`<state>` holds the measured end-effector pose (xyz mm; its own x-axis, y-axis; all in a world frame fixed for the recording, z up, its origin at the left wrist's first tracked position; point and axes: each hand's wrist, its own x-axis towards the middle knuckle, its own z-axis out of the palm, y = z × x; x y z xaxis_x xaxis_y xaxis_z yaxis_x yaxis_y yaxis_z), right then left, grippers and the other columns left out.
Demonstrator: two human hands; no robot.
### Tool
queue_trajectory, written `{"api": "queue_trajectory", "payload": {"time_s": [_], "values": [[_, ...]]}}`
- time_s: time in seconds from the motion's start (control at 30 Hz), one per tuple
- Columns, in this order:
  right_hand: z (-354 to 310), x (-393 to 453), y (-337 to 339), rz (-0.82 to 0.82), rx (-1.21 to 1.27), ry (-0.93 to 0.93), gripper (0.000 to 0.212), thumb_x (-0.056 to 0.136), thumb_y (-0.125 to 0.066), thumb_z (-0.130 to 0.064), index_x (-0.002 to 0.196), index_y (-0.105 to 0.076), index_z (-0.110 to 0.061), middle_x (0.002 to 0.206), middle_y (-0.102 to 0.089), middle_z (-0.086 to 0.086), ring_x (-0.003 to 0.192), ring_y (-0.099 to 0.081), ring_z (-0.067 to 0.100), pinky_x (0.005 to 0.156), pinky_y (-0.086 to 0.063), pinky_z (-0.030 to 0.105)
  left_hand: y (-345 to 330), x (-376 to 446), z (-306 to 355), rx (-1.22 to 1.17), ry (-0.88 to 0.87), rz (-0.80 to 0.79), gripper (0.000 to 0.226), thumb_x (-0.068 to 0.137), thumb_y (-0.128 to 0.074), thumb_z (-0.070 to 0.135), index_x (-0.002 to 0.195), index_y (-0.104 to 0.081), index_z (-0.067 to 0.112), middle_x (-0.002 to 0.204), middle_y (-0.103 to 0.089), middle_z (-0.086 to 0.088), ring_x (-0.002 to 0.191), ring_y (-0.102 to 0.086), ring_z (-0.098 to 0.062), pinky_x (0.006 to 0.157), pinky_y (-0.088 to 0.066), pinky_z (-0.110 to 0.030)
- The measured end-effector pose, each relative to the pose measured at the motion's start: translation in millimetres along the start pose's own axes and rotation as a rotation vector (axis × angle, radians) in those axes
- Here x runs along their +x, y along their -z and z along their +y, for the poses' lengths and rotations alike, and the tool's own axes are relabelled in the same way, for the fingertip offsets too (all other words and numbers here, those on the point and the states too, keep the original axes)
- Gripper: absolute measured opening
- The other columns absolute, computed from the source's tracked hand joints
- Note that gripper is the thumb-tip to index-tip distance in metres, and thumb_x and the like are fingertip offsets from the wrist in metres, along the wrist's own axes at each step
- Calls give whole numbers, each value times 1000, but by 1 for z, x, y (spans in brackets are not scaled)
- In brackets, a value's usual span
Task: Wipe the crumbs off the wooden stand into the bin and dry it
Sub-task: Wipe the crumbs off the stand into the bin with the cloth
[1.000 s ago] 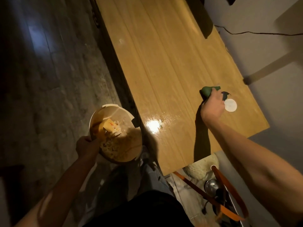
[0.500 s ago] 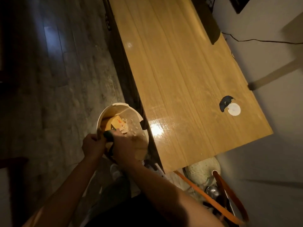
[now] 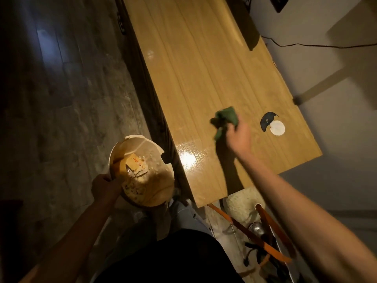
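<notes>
The long wooden stand (image 3: 195, 74) runs from the top middle to the lower right, its near end glossy with a bright glare. My right hand (image 3: 239, 137) grips a crumpled green cloth (image 3: 224, 119) over the stand's near part, left of the cable hole. Beside the stand's left edge, my left hand (image 3: 105, 185) holds the rim of a pale round bin (image 3: 140, 144), tilted toward me. Inside the bin lie crumbs and a yellow wrapper (image 3: 135, 163).
A dark cable hole with a white round cap (image 3: 277, 128) sits near the stand's right edge. A black cord (image 3: 318, 45) runs along the wall side. Below the stand's near end lie an orange strap (image 3: 240, 225) and a pale cushion (image 3: 242, 203). Dark stone floor lies left.
My right hand with the cloth went from the stand to the bin, then came back over the stand. The left hand kept hold of the bin.
</notes>
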<state>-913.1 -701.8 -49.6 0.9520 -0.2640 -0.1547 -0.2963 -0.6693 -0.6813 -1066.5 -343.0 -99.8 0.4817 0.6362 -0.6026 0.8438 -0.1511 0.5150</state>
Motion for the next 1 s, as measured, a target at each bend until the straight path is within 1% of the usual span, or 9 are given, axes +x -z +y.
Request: {"api": "queue_trajectory", "payload": {"time_s": [0.1,0.2,0.33,0.47,0.57,0.7,0.8,0.87,1.0], "values": [[39,41,40,124,-169,-160,46,98,-50,-8,143,-49,-15,127,-66,17,116,-62,36,97,-48,44,-2,1,-4,19,13,17,33,75,-81,24,96,-63,4,95,-65,-19,91,-63,-37,77,-54,-48],[69,46,48,88,-280,-255,42,99,-49,-10,141,-47,-14,126,-63,18,114,-61,42,93,-50,51,-7,-1,-7,10,8,25,30,77,-79,24,93,-63,4,95,-66,-20,91,-63,-38,78,-54,-49],[68,4,-4,166,-412,-191,52,93,-58,-6,141,-44,-17,148,-46,12,125,-52,42,102,-46,61,-14,-7,-8,-8,-6,43,18,78,-75,22,85,-60,12,89,-64,-13,89,-63,-35,77,-53,-47],[22,-81,-81,109,-569,20,74,79,-71,-10,147,-42,-16,154,-41,13,132,-47,37,103,-47,56,-13,-15,-10,-3,-31,39,19,80,-73,22,86,-59,12,89,-63,-12,85,-62,-32,71,-52,-42],[-22,-149,-133,-28,-474,196,72,76,-69,-6,144,-48,-16,151,-47,14,133,-48,36,105,-45,56,-3,-16,-8,4,-59,16,25,79,-76,22,93,-64,4,91,-64,-13,83,-61,-30,72,-50,-37],[-70,-205,-170,-458,29,-13,45,99,-50,-10,138,-52,-32,137,-61,1,127,-56,27,108,-45,45,17,-16,-12,-104,-119,27,27,77,-81,19,85,-62,1,80,-62,-17,75,-59,-26,69,-48,-37],[-83,-220,-170,-442,91,-57,53,97,-49,-4,144,-50,-30,135,-64,3,124,-58,24,110,-41,36,26,-15,-22,-145,-68,6,26,74,-81,19,74,-56,10,74,-60,-15,72,-57,-25,67,-49,-38],[-80,-219,-152,-393,125,-4,51,98,-52,-7,146,-49,-25,130,-66,7,120,-59,24,105,-43,32,27,-15,-28,-118,-51,-17,26,74,-80,20,75,-56,10,79,-65,-22,74,-62,-30,71,-55,-44],[-47,-191,-91,-277,242,3,39,102,-54,-12,140,-54,-16,117,-65,-5,103,-60,8,82,-41,3,20,-23,-37,-4,-36,-44,28,78,-80,26,81,-59,7,91,-68,-24,87,-67,-36,81,-58,-47]]}}
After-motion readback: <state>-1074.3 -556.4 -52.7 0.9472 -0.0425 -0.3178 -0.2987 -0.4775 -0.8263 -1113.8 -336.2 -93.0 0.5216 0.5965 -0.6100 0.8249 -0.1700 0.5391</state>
